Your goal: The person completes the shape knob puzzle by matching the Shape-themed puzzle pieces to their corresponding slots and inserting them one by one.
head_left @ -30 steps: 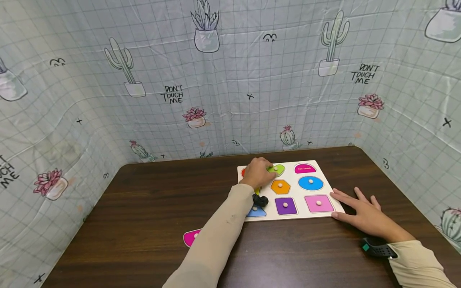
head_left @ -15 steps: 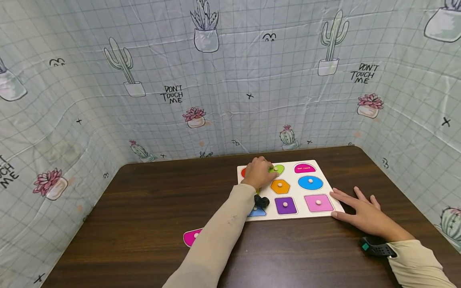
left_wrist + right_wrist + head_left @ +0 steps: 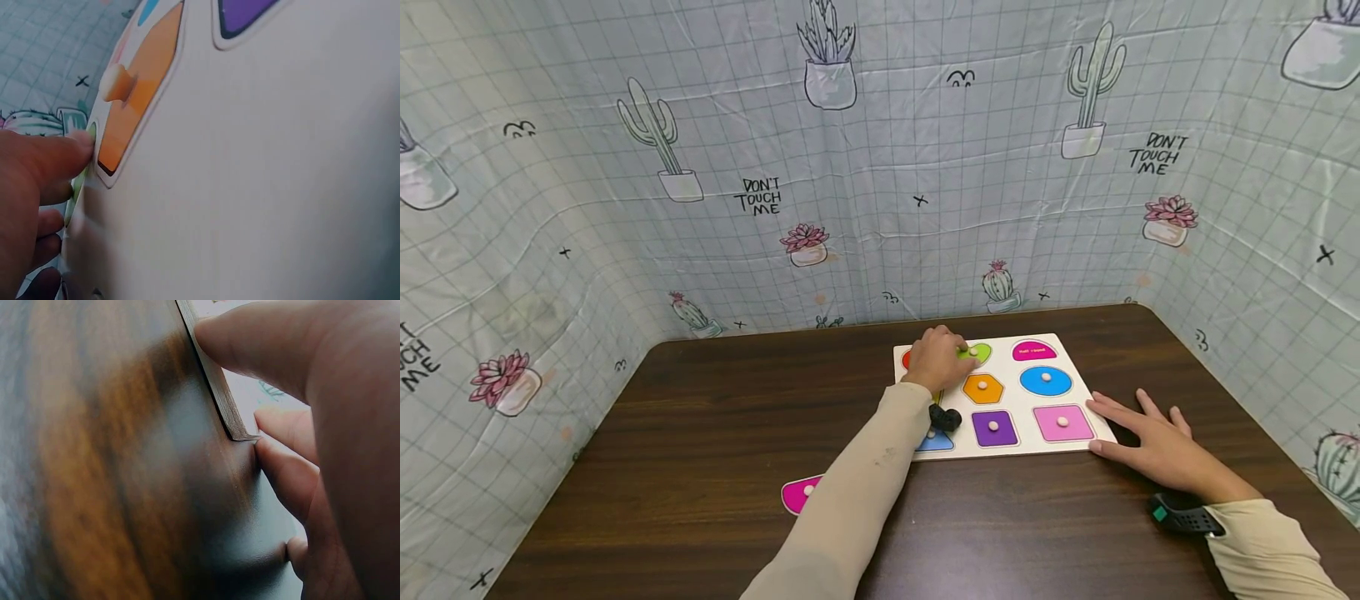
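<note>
A white knobbed puzzle board (image 3: 955,450) lies on the table. My left hand (image 3: 934,360) reaches over its far left part, thumb and fingertips touching a round-edged green piece (image 3: 982,351) whose pale knob stays uncovered. Close to that thumb in the left wrist view is an orange hexagon piece (image 3: 140,84). My right hand (image 3: 1157,442) lies with spread fingers at the near right corner, its thumb (image 3: 231,337) touching the board's edge in the right wrist view. A magenta recess (image 3: 1034,351) with printed words shows at the far right. Under my left forearm, a magenta piece (image 3: 797,495) is partly hidden.
More knobbed pieces sit in the board: a blue oval (image 3: 1047,381), a pink rectangle (image 3: 1063,423), a purple square (image 3: 996,428). A red and a light blue piece are partly covered. A cactus-print curtain (image 3: 880,167) surrounds the dark wooden table (image 3: 715,417).
</note>
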Demonstrator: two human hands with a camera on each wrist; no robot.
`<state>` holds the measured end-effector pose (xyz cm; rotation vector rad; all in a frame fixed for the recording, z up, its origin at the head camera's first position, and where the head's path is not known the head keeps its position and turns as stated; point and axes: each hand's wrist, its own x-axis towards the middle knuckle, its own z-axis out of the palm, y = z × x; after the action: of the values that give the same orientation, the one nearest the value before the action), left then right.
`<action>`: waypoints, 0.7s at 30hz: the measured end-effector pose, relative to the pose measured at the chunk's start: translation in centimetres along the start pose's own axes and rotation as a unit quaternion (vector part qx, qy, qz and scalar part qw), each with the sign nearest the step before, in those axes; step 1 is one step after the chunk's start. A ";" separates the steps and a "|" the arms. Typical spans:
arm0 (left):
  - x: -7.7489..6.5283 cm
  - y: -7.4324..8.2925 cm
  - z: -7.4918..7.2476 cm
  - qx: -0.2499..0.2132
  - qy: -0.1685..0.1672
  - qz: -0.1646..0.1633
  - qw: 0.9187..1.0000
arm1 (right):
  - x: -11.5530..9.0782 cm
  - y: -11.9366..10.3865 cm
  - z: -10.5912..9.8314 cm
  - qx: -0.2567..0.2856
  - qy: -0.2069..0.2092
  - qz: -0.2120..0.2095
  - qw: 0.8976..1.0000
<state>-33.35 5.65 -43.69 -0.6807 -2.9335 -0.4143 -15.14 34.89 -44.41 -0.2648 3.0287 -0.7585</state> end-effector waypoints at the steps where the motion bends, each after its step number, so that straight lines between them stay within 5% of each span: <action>1: 0.0 -0.1 0.0 -0.008 -0.001 0.000 1.000 | 0.0 0.0 0.0 0.001 0.000 0.000 1.000; 8: -0.2 -0.8 -1.0 -0.092 -0.036 -0.006 0.995 | 0.2 -0.2 -0.1 -0.009 -0.004 0.006 1.000; 13: -0.2 -2.1 -1.6 -0.184 -0.061 0.008 0.981 | 0.3 -0.1 -0.1 -0.015 -0.005 0.007 1.000; 17: -0.7 -3.1 -2.0 -0.245 -0.058 0.010 0.968 | 0.2 0.0 0.0 -0.009 -0.007 0.007 1.000; 21: -1.4 -3.9 -2.2 -0.260 -0.043 0.015 0.965 | 0.2 -0.1 0.1 -0.001 -0.008 0.007 1.000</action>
<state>-33.75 1.11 -42.75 -0.8088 -2.8952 -1.2041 -15.30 34.76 -44.42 -0.2469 3.0132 -0.7481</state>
